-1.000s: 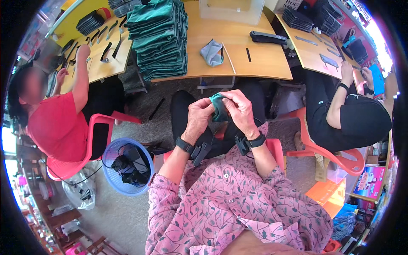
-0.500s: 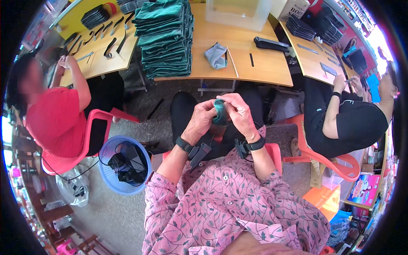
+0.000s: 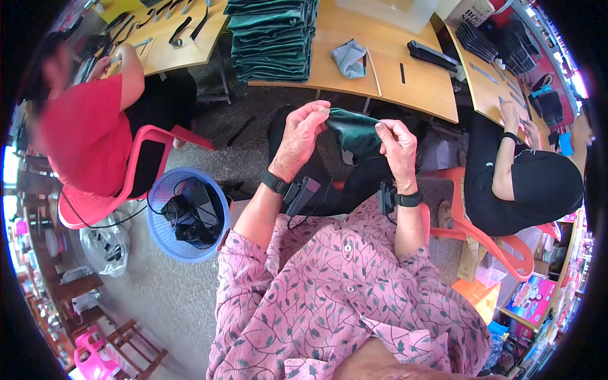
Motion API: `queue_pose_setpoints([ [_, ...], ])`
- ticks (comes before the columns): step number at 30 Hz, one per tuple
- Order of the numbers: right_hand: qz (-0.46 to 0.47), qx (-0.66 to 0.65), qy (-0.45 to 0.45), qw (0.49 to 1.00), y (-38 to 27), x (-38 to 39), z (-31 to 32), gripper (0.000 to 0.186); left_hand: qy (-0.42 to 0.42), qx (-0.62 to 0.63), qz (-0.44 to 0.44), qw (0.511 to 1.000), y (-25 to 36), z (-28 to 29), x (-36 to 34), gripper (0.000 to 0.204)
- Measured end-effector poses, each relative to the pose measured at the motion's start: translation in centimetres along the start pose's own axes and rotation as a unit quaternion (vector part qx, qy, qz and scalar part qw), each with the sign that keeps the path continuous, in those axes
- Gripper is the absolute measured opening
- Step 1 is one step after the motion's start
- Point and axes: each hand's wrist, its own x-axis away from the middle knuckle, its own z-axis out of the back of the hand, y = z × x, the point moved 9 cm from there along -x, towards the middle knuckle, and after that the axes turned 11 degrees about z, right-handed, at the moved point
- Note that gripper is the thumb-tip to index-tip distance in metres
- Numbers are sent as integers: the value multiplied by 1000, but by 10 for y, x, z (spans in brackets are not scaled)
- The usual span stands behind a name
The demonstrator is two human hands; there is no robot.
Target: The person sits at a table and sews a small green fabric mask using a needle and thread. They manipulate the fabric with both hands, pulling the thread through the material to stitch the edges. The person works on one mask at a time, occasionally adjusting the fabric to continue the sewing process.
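Observation:
A dark green cloth piece [image 3: 358,134] is stretched between my two hands above my lap. My left hand [image 3: 303,130] pinches its left upper corner between thumb and fingers. At the other end, my right hand [image 3: 398,140] grips the right upper edge, thumb on top. The cloth's lower part hangs loose and its underside is hidden. Ahead and to the left, a tall stack of folded green cloth pieces [image 3: 271,41] stands on the wooden table [image 3: 329,66]. Beyond my hands on that table lie a grey cloth [image 3: 349,59] and a thin pale stick [image 3: 373,71].
A blue basket [image 3: 155,218] holding black devices and cables stands on the floor at my left. People sit on both sides, one in a red shirt [image 3: 88,149], one in black [image 3: 538,190], on red chairs. A black strip [image 3: 402,73] and a black bundle [image 3: 432,56] lie on the table.
The green cloth, bunched up between my close fingers before, is now spread out. My hands have moved apart and farther forward. The whole view has shifted a little.

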Motion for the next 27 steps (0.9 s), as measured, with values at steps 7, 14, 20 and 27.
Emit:
queue_pose_setpoints([
  [7, -2, 19, 14, 1000, -1, 1, 1, 14, 28, -16, 17, 999, -11, -1, 0, 19],
  [14, 140, 65, 25, 988, -47, 2, -16, 18, 74, -59, 15, 995, -14, -8, 5, 23],
  [20, 64, 53, -51, 995, -28, 15, -44, 14, 55, -95, 13, 994, -18, -16, 6, 24],
  [27, -128, -126, 9, 984, 10, 19, -35, 9, 46, -116, 6, 992, -20, -23, 8, 28],
])
